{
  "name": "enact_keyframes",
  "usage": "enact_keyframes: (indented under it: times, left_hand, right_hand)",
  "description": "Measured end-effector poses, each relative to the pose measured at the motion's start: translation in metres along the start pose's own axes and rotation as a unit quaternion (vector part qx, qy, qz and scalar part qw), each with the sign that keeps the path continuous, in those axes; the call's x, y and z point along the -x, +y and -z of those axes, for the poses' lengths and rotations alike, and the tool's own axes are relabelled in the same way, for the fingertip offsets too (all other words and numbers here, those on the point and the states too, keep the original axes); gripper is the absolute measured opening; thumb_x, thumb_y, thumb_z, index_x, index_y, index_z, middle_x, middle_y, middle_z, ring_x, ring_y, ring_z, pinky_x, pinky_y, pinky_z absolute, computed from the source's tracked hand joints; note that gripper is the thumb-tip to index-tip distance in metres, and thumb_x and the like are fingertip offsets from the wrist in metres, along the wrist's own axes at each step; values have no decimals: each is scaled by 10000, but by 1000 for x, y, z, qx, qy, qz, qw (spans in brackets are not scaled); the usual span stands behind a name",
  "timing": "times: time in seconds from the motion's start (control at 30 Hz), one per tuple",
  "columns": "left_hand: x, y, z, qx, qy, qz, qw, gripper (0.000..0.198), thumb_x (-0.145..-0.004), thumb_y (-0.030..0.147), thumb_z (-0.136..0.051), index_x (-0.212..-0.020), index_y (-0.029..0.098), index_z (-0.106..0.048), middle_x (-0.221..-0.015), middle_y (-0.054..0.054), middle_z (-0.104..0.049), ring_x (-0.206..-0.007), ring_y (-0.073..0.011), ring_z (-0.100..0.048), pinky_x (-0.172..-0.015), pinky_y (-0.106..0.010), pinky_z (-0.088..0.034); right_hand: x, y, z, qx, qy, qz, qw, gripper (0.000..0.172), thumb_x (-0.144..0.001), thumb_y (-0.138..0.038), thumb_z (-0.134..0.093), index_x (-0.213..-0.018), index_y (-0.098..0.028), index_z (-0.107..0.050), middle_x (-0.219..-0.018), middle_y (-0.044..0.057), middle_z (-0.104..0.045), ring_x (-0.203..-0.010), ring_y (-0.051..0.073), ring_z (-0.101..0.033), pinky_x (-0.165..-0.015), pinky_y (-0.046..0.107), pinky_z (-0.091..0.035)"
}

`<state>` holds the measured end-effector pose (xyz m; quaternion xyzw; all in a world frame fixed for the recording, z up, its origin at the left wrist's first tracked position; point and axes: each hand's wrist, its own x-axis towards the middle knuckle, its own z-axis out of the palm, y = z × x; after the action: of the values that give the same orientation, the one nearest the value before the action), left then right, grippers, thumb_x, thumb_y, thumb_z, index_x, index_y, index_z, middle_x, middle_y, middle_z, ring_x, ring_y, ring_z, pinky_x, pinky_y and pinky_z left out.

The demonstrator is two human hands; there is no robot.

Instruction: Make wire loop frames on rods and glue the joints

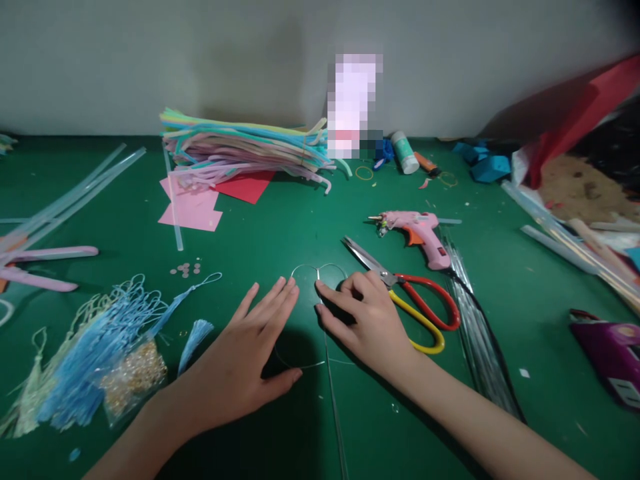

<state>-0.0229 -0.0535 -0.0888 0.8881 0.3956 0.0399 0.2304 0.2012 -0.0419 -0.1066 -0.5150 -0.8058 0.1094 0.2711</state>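
A thin, clear-looking wire [327,373] runs up the table from the near edge, with thin rounded loops at its upper end. My left hand [250,333] lies flat with fingers stretched over the left loop, its thumb apart near the lower curve. My right hand [360,310] has its index finger and thumb tips close together on the wire just under the loops' junction; its other fingers curl in. Scissors [387,277] with red and yellow handles lie partly behind the right hand. Part of the loops is hidden beneath both hands.
A pink glue gun [420,233] and a bundle of wires [480,333] lie right. Blue tassels [100,360] and a bag of beads [133,377] sit left. Pipe cleaners [245,147] are stacked against the wall. Glue sticks [75,193] and a purple pack [607,353] flank the sides.
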Motion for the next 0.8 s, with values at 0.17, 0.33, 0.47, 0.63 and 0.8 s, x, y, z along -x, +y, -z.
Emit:
enact_keyframes:
  times: [0.17,0.33,0.47,0.63,0.8]
  left_hand:
    - [0,0,0,1,-1,-3,1000,886,-881,431,-540,-1533,193,11,-1593,-93,-151,-1456,-288,-143,-1181,-522,-140]
    - [0,0,0,-7,-5,0,1000,893,-877,436,-543,-1532,187,11,-1596,-88,-142,-1458,-269,-143,-1189,-504,-126]
    - [-1,0,0,2,-4,8,1000,906,-867,456,-549,-1533,195,8,-1594,-94,-147,-1455,-283,-152,-1183,-517,-141]
    - [-1,0,0,2,-2,12,1000,925,-856,455,-563,-1533,186,7,-1591,-106,-163,-1453,-282,-159,-1184,-508,-146]
    - [-2,-1,-1,2,5,8,1000,942,-840,459,-585,-1533,187,-8,-1586,-116,-184,-1450,-290,-171,-1179,-511,-158]
  right_hand:
    - [0,0,0,-2,-1,-3,1000,288,-875,-276,-599,-1119,-169,-709,-758,64,-539,-739,196,-450,-693,339,-406]
    - [0,0,-1,-1,3,-4,1000,283,-875,-283,-599,-1116,-183,-708,-752,55,-536,-733,193,-450,-691,338,-407]
    - [0,0,1,1,4,0,1000,283,-879,-289,-592,-1116,-180,-703,-752,53,-535,-733,194,-454,-686,340,-407]
    - [1,-2,3,0,50,16,999,275,-893,-256,-566,-1114,-155,-694,-750,51,-537,-725,188,-472,-693,347,-406]
    - [1,-3,13,0,14,27,1000,241,-898,-249,-562,-1069,-171,-713,-760,54,-542,-748,195,-472,-713,362,-404]
